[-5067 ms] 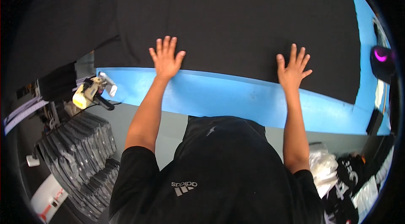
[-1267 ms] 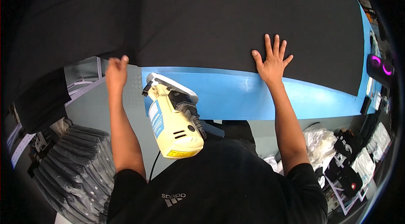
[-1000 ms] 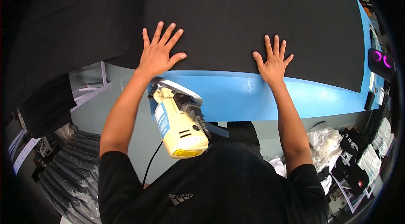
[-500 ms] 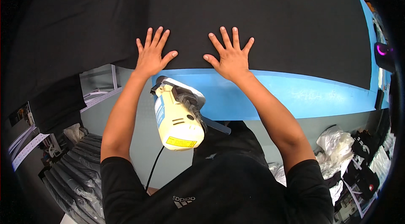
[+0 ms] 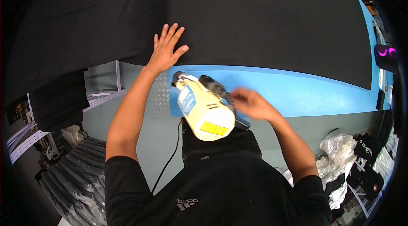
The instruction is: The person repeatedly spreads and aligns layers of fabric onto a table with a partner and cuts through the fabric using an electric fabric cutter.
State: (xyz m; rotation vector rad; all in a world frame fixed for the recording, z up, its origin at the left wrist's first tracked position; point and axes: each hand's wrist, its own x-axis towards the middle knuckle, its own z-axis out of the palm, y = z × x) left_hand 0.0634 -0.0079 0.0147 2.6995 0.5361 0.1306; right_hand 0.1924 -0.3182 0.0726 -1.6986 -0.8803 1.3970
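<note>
My left hand (image 5: pixel 165 55) lies flat on the black cloth (image 5: pixel 255 22), fingers stretched out and thumb apart, close to the cloth's near edge. Just nearer to me stands a corded electric cloth cutter (image 5: pixel 206 111) with a cream motor housing, a yellow label and a black handle. It stands at the left end of the bare blue tabletop strip (image 5: pixel 297 94). My right hand (image 5: pixel 254 103) is beside the cutter's black handle, its fingers bent and smeared by motion. Whether they grip the handle cannot be made out.
The cutter's black cord (image 5: pixel 172 156) runs down toward my left side. Dark rolls in clear plastic (image 5: pixel 78 175) are stacked at lower left. Crumpled clear plastic (image 5: pixel 338 145) lies at lower right. A black device with purple lights (image 5: pixel 386 54) sits at the right edge.
My right hand has left the cloth and come back toward me to the cutter's handle. My left hand stays on the cloth. The view has shifted slightly.
</note>
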